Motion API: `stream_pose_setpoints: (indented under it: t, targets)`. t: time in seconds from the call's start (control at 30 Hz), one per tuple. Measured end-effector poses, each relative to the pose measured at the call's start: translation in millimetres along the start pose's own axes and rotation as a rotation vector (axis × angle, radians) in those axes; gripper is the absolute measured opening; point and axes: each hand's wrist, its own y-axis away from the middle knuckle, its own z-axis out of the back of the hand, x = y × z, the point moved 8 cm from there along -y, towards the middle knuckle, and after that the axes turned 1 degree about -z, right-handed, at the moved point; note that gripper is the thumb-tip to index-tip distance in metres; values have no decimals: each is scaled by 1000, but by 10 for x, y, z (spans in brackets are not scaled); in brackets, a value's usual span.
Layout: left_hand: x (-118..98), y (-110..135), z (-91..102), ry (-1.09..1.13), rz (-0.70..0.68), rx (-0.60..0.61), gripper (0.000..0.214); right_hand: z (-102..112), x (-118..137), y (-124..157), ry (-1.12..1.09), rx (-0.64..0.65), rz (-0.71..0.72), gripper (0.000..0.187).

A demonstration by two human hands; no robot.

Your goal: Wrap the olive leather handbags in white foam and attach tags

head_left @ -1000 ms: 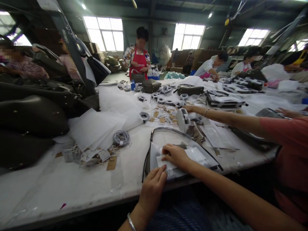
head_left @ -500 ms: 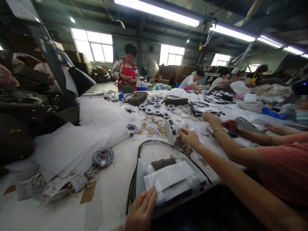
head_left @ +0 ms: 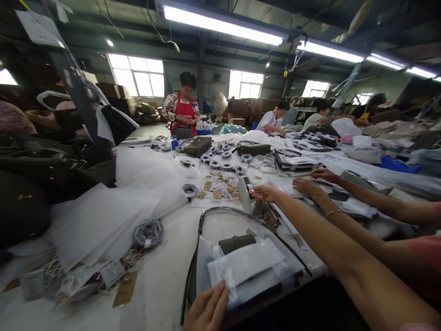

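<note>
An olive bag [head_left: 237, 242] with a long dark strap [head_left: 201, 220] lies at the table's near edge, partly wrapped in white sheet and clear film [head_left: 246, 264]. My left hand [head_left: 208, 310] rests with its fingers flat on the wrapping's near left corner. My right hand [head_left: 263, 192] is stretched out across the bag to a white tape dispenser [head_left: 244, 193], fingers curled closed against its top. What the fingertips pinch there is too small to make out.
A co-worker's two hands [head_left: 308, 186] work just right of the dispenser. White tissue sheets [head_left: 103, 216], a grey cord coil [head_left: 148, 232] and paper tags [head_left: 220, 184] lie to the left and behind. Dark bags [head_left: 27, 184] are piled far left. More people work further along the table.
My right hand left the wrapped bag and reached forward to the tape dispenser. My left hand slid back to the wrapping's near corner. The view tilted up.
</note>
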Motion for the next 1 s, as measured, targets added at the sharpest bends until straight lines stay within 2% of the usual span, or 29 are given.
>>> stream_pose_setpoints:
  t: [0.07, 0.17, 0.33, 0.43, 0.57, 0.77, 0.87, 1.0]
  targets:
    - [4, -7, 3, 6, -4, 32, 36, 57, 4, 120, 6, -11, -6, 19]
    - [7, -12, 17, 14, -21, 64, 36, 174, -34, 438, 5, -24, 57, 10]
    - [13, -11, 26, 28, -33, 99, 38, 373, -410, 990, 37, -72, 159, 10]
    - [14, -7, 13, 42, -15, 121, 39, 453, -675, 1078, 84, -134, 194, 14]
    - [8, -4, 20, 60, 10, 108, 40, 488, -845, 928, 215, -197, 244, 25]
    - [5, -13, 31, 42, 15, 102, 39, 604, -723, 713, 556, -278, 365, 23]
    - [6, -30, 55, 58, 23, 84, 40, 678, -544, 851, 748, -301, 498, 16]
    - [7, -62, 92, 91, 70, 75, 38, 711, -297, 1237, 952, -266, 663, 13]
